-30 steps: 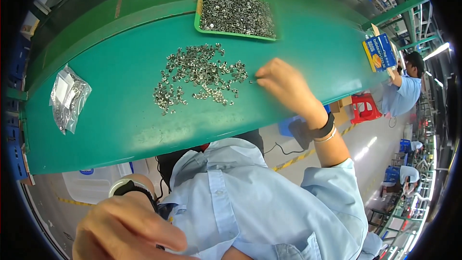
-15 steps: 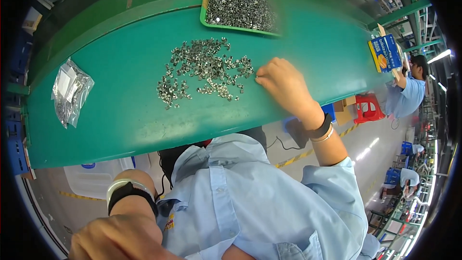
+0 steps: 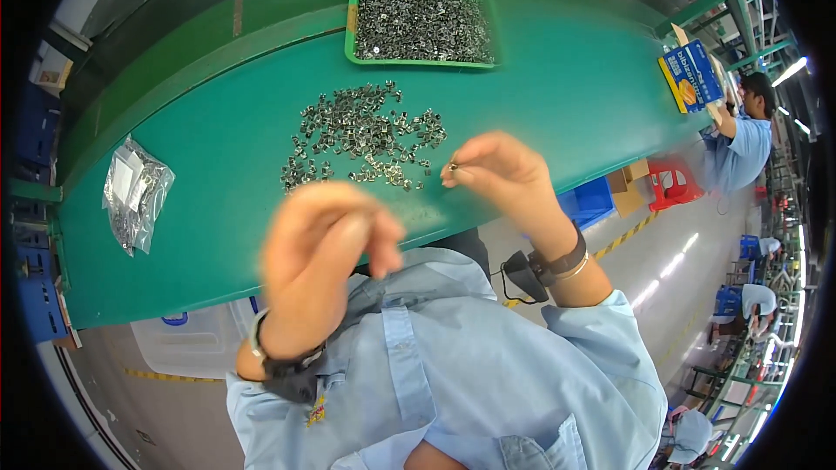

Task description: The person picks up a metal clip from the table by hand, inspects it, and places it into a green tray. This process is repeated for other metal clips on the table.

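Note:
A loose pile of small, shiny, bent metal pieces [image 3: 357,126] lies on the green tabletop [image 3: 222,144]. My right hand [image 3: 509,172] is raised just right of the pile, thumb and forefinger pinching one small metal piece [image 3: 453,168]. Over the table's near edge, in front of the pile, is my left hand [image 3: 318,252]. Its fingers are curled but smeared by motion, and whether anything sits in them does not show. Behind the pile stands a green tray [image 3: 351,35] filled with similar metal pieces.
A clear plastic bag [image 3: 135,196] of small parts lies at the left. A blue and yellow box [image 3: 692,77] stands at the table's right end, near a person in light blue [image 3: 740,152]. Below are a red stool [image 3: 672,184], a blue bin [image 3: 588,202] and a clear plastic box [image 3: 187,344].
My left hand has come up from the lower left to the table's near edge. My right hand has drawn back slightly from the pile, with the metal piece now showing between its fingertips.

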Available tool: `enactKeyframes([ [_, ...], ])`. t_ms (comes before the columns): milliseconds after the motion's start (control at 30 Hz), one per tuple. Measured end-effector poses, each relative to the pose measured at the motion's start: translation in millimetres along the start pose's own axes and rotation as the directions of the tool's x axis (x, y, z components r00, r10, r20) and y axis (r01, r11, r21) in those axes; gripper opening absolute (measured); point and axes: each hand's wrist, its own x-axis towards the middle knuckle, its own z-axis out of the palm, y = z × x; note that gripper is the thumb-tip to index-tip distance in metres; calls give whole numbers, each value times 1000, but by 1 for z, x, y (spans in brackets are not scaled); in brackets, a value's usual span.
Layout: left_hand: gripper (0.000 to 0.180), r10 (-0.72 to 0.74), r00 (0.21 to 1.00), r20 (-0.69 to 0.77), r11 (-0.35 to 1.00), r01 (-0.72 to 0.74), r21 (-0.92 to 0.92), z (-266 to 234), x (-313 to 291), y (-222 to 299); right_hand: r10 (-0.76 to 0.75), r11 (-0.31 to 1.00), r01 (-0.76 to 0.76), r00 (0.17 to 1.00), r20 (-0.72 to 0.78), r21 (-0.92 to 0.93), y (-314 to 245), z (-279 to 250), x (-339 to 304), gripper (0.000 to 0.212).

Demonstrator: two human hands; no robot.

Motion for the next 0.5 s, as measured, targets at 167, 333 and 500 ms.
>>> enactKeyframes([
  [167,18,-337,941,-14,934,333,-131,10,5,-53,-302,885,316,949,95,-342,-1,12,1,16],
  [333,20,-340,938,60,899,343,-271,8,6,-65,-328,889,336,941,79,-312,7,19,-2,18],
  [500,19,-321,946,44,906,320,-278,5,7,-73,-428,776,415,899,86,-475,15,21,-2,19],
])
